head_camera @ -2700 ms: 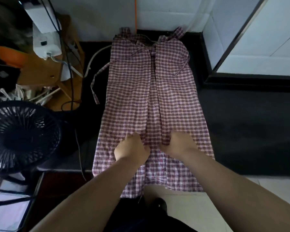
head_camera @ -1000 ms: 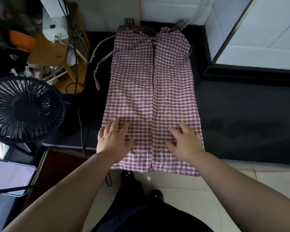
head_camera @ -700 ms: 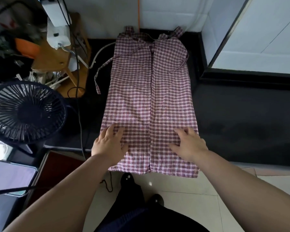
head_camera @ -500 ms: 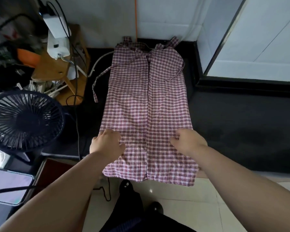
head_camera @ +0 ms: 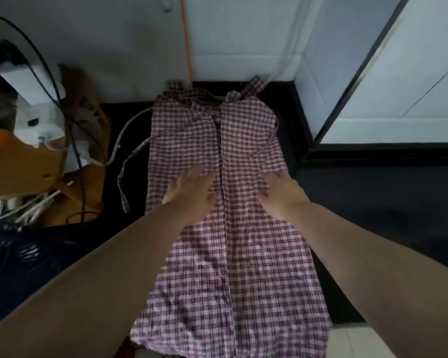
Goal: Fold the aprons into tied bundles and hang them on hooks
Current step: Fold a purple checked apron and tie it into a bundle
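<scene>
A red-and-white checked apron (head_camera: 243,267) lies lengthwise on a black counter (head_camera: 373,202), both long sides folded in so they meet along a centre seam. Its hem hangs over the near edge. My left hand (head_camera: 189,192) lies flat with straight fingers on the left panel, about halfway up. My right hand (head_camera: 282,192) presses the right panel near its outer edge, fingers on the cloth. One apron tie (head_camera: 124,177) trails off the left side onto the counter; another tie (head_camera: 267,146) crosses the right panel. The neck straps (head_camera: 254,86) reach the back wall.
A wooden stool (head_camera: 36,161) with white devices and black cables stands at the left. A dark fan (head_camera: 13,267) sits lower left, blurred. A white cord (head_camera: 130,127) curls beside the apron. A black-framed white panel (head_camera: 398,73) borders the counter at the right.
Both hands have slid from near the hem up to the middle of the apron. The camera has moved closer and tilted, so the hem now fills the lower frame.
</scene>
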`<move>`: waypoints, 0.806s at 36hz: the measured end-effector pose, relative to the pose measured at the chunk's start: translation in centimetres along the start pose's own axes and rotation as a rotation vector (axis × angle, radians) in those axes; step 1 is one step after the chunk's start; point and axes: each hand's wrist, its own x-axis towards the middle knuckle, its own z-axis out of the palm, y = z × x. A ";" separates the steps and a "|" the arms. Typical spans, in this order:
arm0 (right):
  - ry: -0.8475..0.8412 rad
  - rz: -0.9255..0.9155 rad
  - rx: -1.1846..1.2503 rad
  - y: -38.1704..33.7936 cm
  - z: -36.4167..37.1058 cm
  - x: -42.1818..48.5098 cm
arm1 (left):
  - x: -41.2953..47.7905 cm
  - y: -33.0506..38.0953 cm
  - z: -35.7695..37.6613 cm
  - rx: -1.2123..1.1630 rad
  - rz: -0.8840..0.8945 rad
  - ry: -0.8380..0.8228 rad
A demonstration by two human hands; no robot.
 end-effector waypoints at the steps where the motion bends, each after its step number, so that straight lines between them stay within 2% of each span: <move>1: 0.015 -0.004 -0.014 -0.2 -0.3 1.0 | 1.1 0.1 -0.5 0.004 0.023 0.022; 6: 0.080 -0.004 -0.032 -1.3 -1.7 5.8 | 6.6 1.1 -3.3 0.179 0.127 0.085; 9: 0.051 -0.013 0.028 -1.3 -1.5 7.8 | 9.3 1.4 -3.7 0.312 0.192 0.073; 12: -0.051 0.003 0.015 -0.5 -0.6 8.8 | 10.6 0.5 -2.4 0.368 0.149 -0.101; 14: -0.048 0.041 -0.063 -0.2 -0.4 8.9 | 10.3 -0.5 -1.1 0.344 0.124 -0.183; 16: 0.023 0.087 -0.085 -0.3 -0.5 9.0 | 9.6 -1.4 -0.6 0.312 0.187 -0.107; 18: 0.119 0.159 0.017 -0.5 -1.2 9.2 | 8.9 -1.8 -1.0 0.299 0.264 -0.001; 22: 0.272 0.229 0.176 -0.9 -2.8 10.8 | 8.8 -1.6 -1.9 0.215 0.250 0.123; 24: 0.244 0.349 0.276 -1.1 -3.2 12.1 | 9.4 -1.3 -2.1 0.183 0.229 0.149; 26: 0.169 0.439 0.341 -1.1 -3.2 12.9 | 10.2 -1.1 -1.9 0.202 0.228 0.103; 29: 0.122 0.416 0.161 -0.8 -3.3 13.1 | 11.0 -1.2 -1.2 0.259 0.198 0.000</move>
